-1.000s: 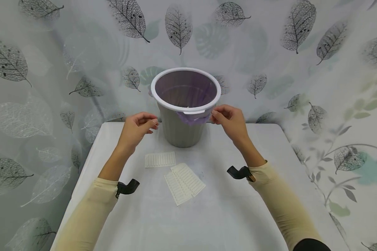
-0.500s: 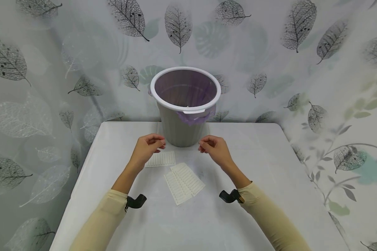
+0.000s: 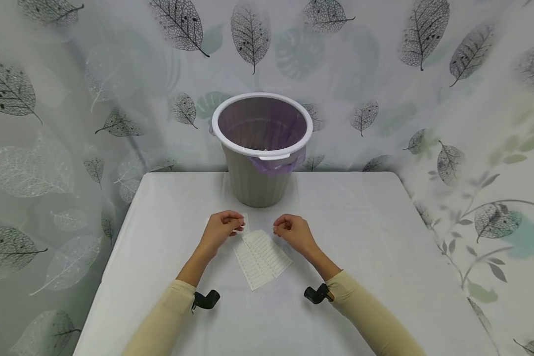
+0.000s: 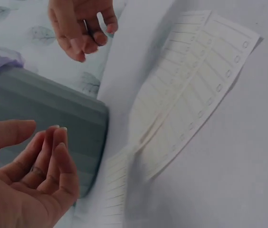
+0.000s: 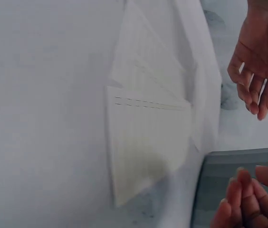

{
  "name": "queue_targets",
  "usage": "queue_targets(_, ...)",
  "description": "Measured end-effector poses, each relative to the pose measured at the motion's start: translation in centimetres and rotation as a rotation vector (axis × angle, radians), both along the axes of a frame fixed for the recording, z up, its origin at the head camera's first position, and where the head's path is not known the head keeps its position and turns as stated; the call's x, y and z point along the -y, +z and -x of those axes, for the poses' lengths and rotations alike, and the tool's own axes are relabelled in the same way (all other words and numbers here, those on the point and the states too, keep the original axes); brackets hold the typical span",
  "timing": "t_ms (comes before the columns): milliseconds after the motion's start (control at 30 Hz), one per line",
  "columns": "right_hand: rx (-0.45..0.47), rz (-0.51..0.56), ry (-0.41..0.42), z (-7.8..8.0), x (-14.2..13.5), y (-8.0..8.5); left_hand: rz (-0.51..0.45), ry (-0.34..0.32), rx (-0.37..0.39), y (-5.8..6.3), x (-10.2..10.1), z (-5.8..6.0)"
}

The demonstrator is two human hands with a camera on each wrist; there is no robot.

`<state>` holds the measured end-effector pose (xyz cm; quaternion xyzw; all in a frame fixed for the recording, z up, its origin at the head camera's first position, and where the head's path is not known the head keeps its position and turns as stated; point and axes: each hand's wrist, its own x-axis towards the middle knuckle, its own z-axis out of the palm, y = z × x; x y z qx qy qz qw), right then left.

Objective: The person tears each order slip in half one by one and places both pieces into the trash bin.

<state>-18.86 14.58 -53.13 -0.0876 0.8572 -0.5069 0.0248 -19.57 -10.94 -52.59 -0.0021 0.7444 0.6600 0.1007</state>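
Note:
My left hand (image 3: 220, 231) is over the pale printed sheet (image 3: 246, 223) nearest the bin and hides most of it in the head view. Its fingers are loosely bent, with a gap between thumb and fingertips in the left wrist view. To the right, my right hand (image 3: 295, 236) hovers beside two overlapping sheets (image 3: 267, 257), fingers loosely curled and holding nothing. Rows of ruled lines and small boxes show on those sheets (image 4: 196, 90) in the left wrist view. In the right wrist view the right hand's thumb stands apart from its fingertips (image 5: 241, 190).
A grey bin (image 3: 255, 185) with a white rim stands at the back of the white-covered table (image 3: 360, 222). A purple liner bag (image 3: 273, 167) hangs out under its rim, and something small and white shows inside. A leaf-patterned curtain (image 3: 338, 64) hangs behind and at the sides.
Both hands have come down from beside the bin's rim toward me and closer together, over the sheets. The bin and the sheets have stayed in place.

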Motion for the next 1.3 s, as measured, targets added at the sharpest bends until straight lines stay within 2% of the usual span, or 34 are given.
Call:
queue_targets(300,0.048,-0.262,-0.008,-1.8,0.1,-2.9,-0.031,0.013,0.070,-2.6,-1.5,-0.4)
queue_targets(467,0.082,-0.467,0.001,-2.6,0.4,-3.3,-0.032,0.019,0.098,-3.3,-2.1,-0.7)
queue_targets(600,0.108,-0.571,-0.003,-2.9,0.8,-3.2,-0.041,0.017,0.115,-3.6,-2.1,-0.8)
queue_targets(667,0.114,-0.597,-0.003,-3.0,0.9,-3.2,-0.035,0.008,0.129,-3.4,-2.1,-0.9)
queue_targets(733,0.118,-0.605,0.000,-3.1,0.9,-3.3,-0.028,-0.006,0.134,-2.3,-2.1,-1.3)
queue_targets(867,0.140,-0.599,-0.001,-3.1,1.0,-3.3,-0.023,0.008,0.132,-2.9,-2.4,-1.4)
queue_targets(967,0.161,-0.580,-0.004,-3.0,1.1,-3.2,-0.042,0.020,0.130,-4.7,-2.5,-1.0)
queue_targets(1300,0.131,-0.527,0.017,-3.3,1.0,-3.2,-0.035,0.024,0.129,-4.8,-2.6,-1.1)
